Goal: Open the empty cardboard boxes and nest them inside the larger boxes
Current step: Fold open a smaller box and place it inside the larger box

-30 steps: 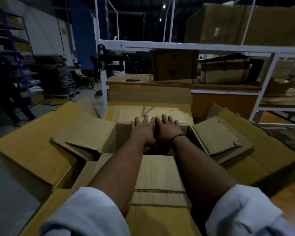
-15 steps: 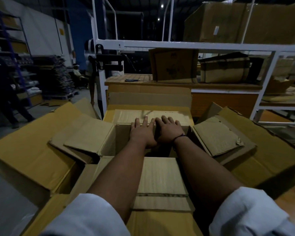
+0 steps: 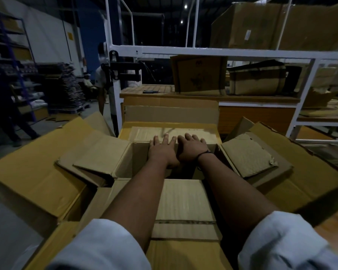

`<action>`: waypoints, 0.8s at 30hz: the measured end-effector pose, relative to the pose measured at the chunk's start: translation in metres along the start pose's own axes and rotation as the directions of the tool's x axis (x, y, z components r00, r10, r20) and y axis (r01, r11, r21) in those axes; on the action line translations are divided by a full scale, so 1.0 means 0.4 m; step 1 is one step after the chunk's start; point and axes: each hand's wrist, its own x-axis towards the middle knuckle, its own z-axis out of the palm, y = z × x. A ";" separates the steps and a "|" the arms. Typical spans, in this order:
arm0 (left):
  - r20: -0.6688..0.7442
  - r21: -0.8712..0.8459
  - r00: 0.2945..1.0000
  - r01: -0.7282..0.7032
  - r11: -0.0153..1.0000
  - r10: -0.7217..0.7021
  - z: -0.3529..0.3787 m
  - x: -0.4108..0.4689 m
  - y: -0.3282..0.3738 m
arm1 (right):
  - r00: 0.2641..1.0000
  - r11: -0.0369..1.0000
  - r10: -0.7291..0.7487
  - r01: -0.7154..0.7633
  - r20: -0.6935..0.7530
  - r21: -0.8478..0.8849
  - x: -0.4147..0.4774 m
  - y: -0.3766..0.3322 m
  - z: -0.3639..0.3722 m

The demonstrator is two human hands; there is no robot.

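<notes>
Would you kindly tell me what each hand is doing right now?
Left hand: open, pressing the flat brown cardboard flap.
Right hand: open, pressing the same flap.

Inner box (image 3: 139,158) floor in shadow; large box (image 3: 183,256) cut off below.

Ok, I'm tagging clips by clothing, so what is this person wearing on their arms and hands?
Both arms wear pale, whitish sleeves, the left sleeve and the right sleeve bunched up near the elbows, leaving the forearms bare. A thin dark band circles the right wrist. No gloves, watch or rings show.
</notes>
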 end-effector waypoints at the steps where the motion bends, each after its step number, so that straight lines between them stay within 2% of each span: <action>1: -0.005 -0.002 1.000 -0.004 1.000 0.004 0.002 -0.002 -0.002 | 1.000 1.000 -0.003 0.003 -0.008 0.014 -0.006 -0.001 -0.002; 6: -0.030 -0.007 0.999 -0.026 1.000 0.026 0.002 -0.013 -0.011 | 0.977 0.990 0.056 -0.027 -0.204 0.142 -0.067 0.011 -0.022; 11: -0.036 -0.012 0.999 -0.027 1.000 0.026 0.003 -0.014 -0.014 | 0.963 0.990 0.102 -0.123 -0.249 -0.071 -0.135 0.092 -0.054; 15: -0.031 -0.019 0.999 -0.010 1.000 0.009 0.003 -0.012 -0.009 | 0.951 0.970 0.183 -0.215 -0.250 -0.110 -0.188 0.180 -0.080; 16: -0.035 -0.023 0.999 -0.009 1.000 0.008 0.003 -0.013 -0.007 | 0.942 0.967 0.218 -0.243 -0.256 -0.071 -0.195 0.194 -0.083; 20: -0.054 -0.046 0.998 -0.013 0.999 0.011 -0.002 -0.020 -0.015 | 0.892 0.904 0.392 -0.328 -0.225 0.275 -0.207 0.196 -0.081; 24: -0.062 -0.068 0.998 -0.016 0.998 0.012 -0.007 -0.031 -0.032 | 0.890 0.882 0.413 -0.338 -0.191 0.328 -0.217 0.181 -0.088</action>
